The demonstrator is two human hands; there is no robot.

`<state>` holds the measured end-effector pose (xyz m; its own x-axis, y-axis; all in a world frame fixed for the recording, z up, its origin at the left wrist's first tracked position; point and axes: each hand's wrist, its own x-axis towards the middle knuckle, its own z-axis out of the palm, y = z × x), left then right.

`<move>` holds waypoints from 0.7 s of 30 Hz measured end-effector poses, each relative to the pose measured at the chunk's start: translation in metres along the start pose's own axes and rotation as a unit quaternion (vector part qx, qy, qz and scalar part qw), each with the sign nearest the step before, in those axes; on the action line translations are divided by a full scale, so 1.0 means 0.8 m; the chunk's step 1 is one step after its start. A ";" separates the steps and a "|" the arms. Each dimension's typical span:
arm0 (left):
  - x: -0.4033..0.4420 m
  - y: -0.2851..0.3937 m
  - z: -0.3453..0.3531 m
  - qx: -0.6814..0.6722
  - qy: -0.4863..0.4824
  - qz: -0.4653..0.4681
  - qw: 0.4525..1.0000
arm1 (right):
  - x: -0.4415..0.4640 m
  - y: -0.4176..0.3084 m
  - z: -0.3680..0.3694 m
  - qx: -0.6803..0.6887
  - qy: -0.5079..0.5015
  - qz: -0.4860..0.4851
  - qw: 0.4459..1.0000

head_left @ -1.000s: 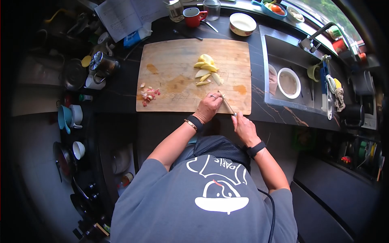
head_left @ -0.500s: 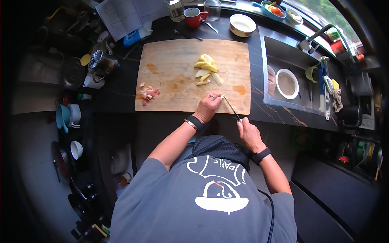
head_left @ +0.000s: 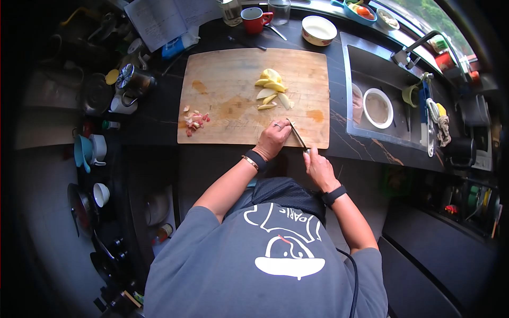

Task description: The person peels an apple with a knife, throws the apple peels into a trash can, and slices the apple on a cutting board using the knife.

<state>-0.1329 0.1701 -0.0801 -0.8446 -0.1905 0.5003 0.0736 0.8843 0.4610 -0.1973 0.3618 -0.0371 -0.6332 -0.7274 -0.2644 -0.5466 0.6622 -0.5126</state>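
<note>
My right hand point(head_left: 319, 165) is closed around the handle of a knife point(head_left: 298, 134), its blade slanting up and left over the front of the wooden cutting board point(head_left: 233, 66). Close beside the blade, my left hand point(head_left: 273, 139) is curled with its fingertips down on the board. Whatever lies under those fingers is mostly hidden and too small to name. Beyond the hands sits a loose pile of pale yellow slices point(head_left: 266, 93), with a larger yellow piece point(head_left: 270, 74) at its far end. Small pinkish-white scraps point(head_left: 196, 122) lie at the board's left front.
A sink point(head_left: 366, 63) with a white round bowl point(head_left: 378, 108) is to the right. Behind the board stand a red mug point(head_left: 256, 21), a glass jar and a flowered bowl point(head_left: 318, 31). Open papers point(head_left: 154, 21) and a lidded jar point(head_left: 132, 79) are at left.
My right hand has moved slightly up and left, bringing the knife closer to my left fingertips. A pale bit visible at those fingertips before is now mostly covered. The view has shifted a little.
</note>
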 end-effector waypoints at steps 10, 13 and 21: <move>-0.010 -0.006 -0.001 -0.013 -0.012 -0.023 1.000 | -0.047 0.012 -0.034 0.001 -0.026 -0.006 1.000; -0.007 -0.007 0.000 -0.020 -0.005 -0.023 1.000 | -0.021 -0.002 -0.023 0.013 0.031 -0.024 0.999; 0.001 -0.003 -0.005 -0.007 -0.003 -0.020 1.000 | 0.015 -0.014 -0.008 -0.015 0.026 -0.035 0.999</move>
<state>-0.1315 0.1660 -0.0775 -0.8503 -0.2227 0.4769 0.0475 0.8699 0.4909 -0.2020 0.3469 -0.0291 -0.6199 -0.7624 -0.1854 -0.6065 0.6155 -0.5032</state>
